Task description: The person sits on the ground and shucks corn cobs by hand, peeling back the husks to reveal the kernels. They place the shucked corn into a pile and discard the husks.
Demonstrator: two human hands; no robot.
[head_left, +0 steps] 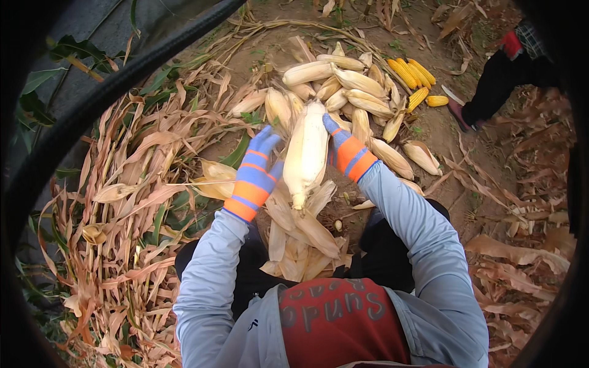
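Observation:
A large ear of corn in pale inner husk (pixel 305 154) hangs before me, stalk end towards my body. My right hand (pixel 348 148), in a blue and orange striped knit glove, holds its right side, with the thumb forward and the other fingers largely hidden behind the ear. My left hand (pixel 255 168), gloved alike, is just left of the ear with its fingers apart and slightly blurred; nothing shows in its grasp. Beyond both hands lies a heap of ears in dry husk (pixel 359 85). Stripped husk leaves (pixel 306 246) lie between my legs.
Several bare yellow ears (pixel 409 73) lie on the soil right of the heap. Dry corn stalks and leaves (pixel 133 198) cover the left side, with more leaf litter (pixel 520 257) at right. Another person's leg (pixel 494 85) stands at the upper right. A black strap (pixel 115 87) crosses the upper left.

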